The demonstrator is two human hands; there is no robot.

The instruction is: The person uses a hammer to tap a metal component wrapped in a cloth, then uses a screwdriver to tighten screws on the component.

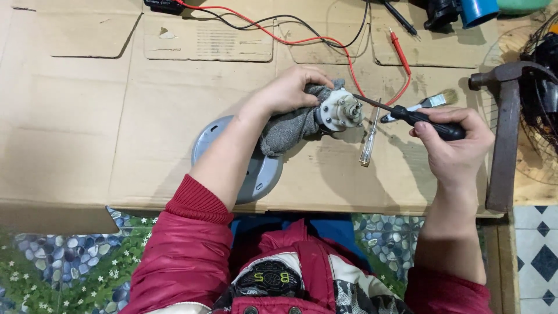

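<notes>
Nearest the wearer, red quilted jacket sleeves (186,244) reach over the front edge of the desk (70,134), which is covered with flattened brown cardboard. Under the left forearm lies a round grey plastic cover plate (264,174), flat on the cardboard.

The left hand (290,90) is closed around a grey knitted cloth (285,131) wrapped about a small electric motor with a white round end plate (339,110), held just above the desk at centre. The right hand (453,148) is closed on a black-handled screwdriver (433,122), its shaft tip resting at the motor's end plate.

Judged handling: the motor appears compact, rigid and fairly heavy for its size; bare metal would likely be slippery, and the cloth supplies grip. The body is the sound place to hold, away from the shaft and end plate.

Just beside the motor lies a clear-handled tester screwdriver (368,145). Beyond it are a small paintbrush with pale bristles (433,100), and red and black probe leads (314,38) trailing across the cardboard close behind the motor, where they could snag. A rusty claw hammer (505,116) rests at the right edge, near a wire fan guard (543,87).
</notes>
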